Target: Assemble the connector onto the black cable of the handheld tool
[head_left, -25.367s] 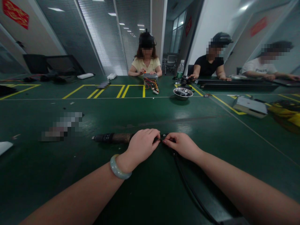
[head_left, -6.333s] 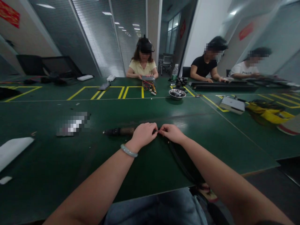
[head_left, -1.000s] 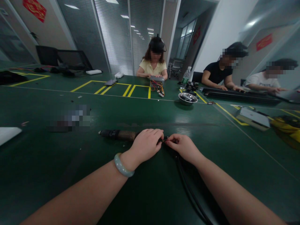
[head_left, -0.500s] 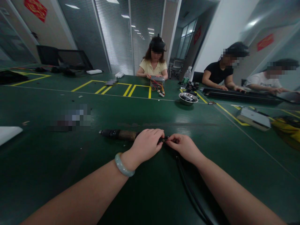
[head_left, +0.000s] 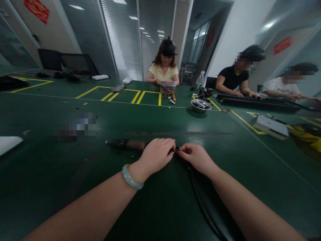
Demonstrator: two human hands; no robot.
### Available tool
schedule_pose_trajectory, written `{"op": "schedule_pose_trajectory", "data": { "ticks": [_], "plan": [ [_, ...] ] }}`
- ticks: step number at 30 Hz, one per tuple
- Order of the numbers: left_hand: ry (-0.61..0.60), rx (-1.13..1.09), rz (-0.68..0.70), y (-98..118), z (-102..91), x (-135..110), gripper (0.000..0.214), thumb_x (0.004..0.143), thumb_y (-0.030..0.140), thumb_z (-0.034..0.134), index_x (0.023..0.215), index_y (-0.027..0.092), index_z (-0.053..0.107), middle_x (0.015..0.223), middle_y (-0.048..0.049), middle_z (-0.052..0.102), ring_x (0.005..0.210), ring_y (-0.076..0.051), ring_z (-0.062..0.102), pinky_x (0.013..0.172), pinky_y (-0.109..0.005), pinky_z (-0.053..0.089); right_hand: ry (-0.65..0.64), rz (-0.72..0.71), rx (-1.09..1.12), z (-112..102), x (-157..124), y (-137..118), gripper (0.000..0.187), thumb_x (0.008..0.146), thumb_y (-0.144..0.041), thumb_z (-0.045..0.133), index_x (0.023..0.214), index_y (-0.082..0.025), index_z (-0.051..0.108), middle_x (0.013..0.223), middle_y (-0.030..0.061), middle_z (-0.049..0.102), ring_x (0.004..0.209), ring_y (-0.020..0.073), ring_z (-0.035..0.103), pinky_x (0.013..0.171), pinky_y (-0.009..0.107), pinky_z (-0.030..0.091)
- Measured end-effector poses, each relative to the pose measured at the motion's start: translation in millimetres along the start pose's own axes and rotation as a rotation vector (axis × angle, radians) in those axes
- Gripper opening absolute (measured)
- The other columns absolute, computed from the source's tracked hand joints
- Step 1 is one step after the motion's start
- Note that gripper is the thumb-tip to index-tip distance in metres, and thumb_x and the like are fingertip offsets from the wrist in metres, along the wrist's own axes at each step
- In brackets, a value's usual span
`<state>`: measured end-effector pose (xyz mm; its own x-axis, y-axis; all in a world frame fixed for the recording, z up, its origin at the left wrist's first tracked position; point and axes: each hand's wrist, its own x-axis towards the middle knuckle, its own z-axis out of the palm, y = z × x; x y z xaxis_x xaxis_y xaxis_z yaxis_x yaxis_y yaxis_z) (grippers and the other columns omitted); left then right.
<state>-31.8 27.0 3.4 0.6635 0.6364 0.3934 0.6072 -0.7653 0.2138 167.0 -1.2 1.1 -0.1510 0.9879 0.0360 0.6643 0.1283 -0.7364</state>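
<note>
A black electric screwdriver [head_left: 135, 145] with a brownish, worn grip lies on the green table, its metal tip pointing left. My left hand [head_left: 158, 152] wraps over its rear end, fingers closed around it, and hides that part. Close against it, my right hand [head_left: 194, 155] has thumb and forefinger pinched at the cable end. A small brass-coloured bit shows between the two hands, too small to make out fully. From there a black cable [head_left: 200, 197] runs down toward the table's near edge, passing under my right forearm.
Beyond my hands stands a metal bowl [head_left: 201, 105] with dark items, near a plastic bottle [head_left: 199, 83]. A white box [head_left: 271, 126] lies at right, a white object [head_left: 8, 144] at far left. Co-workers sit across the table, one behind a grey box with coloured wires [head_left: 168, 89].
Hardly anything differs. The view has shifted very slightly, while both hands keep their places on the screwdriver and its cable end.
</note>
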Motion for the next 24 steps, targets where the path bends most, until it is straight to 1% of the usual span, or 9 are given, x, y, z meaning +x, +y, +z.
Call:
{"op": "schedule_pose_trajectory", "data": {
  "ticks": [11, 18, 24],
  "plan": [
    [0.015, -0.013, -0.003, 0.8, -0.5, -0.2, 0.009, 0.087, 0.019, 0.057, 0.097, 0.020, 0.057, 0.108, -0.0038, 0.064, 0.097, -0.021, 0.061, 0.085, -0.038, 0.046, -0.008, -0.004, 0.005, -0.2, 0.0, 0.9, 0.017, 0.084, -0.035, 0.060, 0.082, -0.021, 0.070, 0.077, -0.0011, 0.070, 0.067, 0.0143, 0.062, 0.060, 0.024, 0.041],
    [0.019, -0.008, -0.018, 0.6, -0.1, -0.6, 0.008, 0.087, 0.021, 0.056, 0.095, 0.019, 0.058, 0.106, -0.0043, 0.064, 0.095, -0.021, 0.061, 0.083, -0.038, 0.046, -0.005, -0.009, -0.014, -0.7, -0.5, 0.9, 0.016, 0.084, -0.035, 0.061, 0.083, -0.021, 0.070, 0.078, -0.0008, 0.071, 0.068, 0.0147, 0.062, 0.061, 0.024, 0.041],
    [0.026, -0.005, -0.021, 0.6, 0.8, -0.6, 0.013, 0.086, 0.022, 0.059, 0.099, 0.020, 0.057, 0.107, -0.0042, 0.064, 0.097, -0.022, 0.060, 0.084, -0.038, 0.045, -0.004, 0.002, -0.016, -0.7, -0.1, -0.4, 0.017, 0.084, -0.035, 0.060, 0.082, -0.021, 0.070, 0.076, -0.0009, 0.070, 0.066, 0.0140, 0.060, 0.058, 0.024, 0.040]
  ]
}}
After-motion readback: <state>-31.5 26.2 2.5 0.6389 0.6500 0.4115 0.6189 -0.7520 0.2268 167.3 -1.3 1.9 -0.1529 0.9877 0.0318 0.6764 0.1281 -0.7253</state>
